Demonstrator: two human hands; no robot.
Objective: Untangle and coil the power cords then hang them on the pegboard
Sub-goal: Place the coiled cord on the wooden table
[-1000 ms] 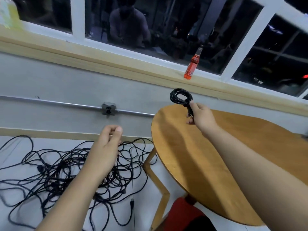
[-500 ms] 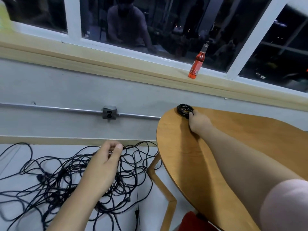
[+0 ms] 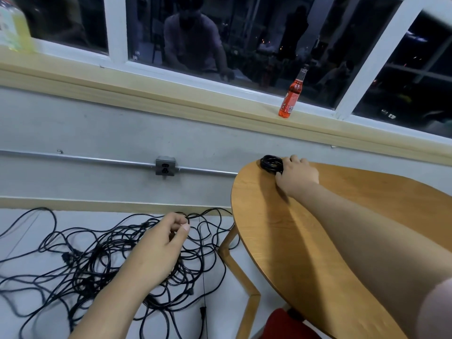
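Up on the far window sill (image 3: 195,104) stands a bottle (image 3: 291,99) of red drink. The right hand (image 3: 297,173) grips a coiled cord (image 3: 270,163) at the table's (image 3: 318,241) far edge. The left hand (image 3: 159,248), fingers bent (pinching anything? cannot tell), hovers over tangled cords (image 3: 85,265) on the floor (image 3: 24,241).

- Coil (image 3: 271,164): a small, tight ring of black cord, lying flat at the far left edge of the table (image 3: 305,241).
- Tangle (image 3: 97,263): thin black cords in loose, crossing loops, spread wide over the floor (image 3: 220,302) left of the table, with plugs showing here and there.
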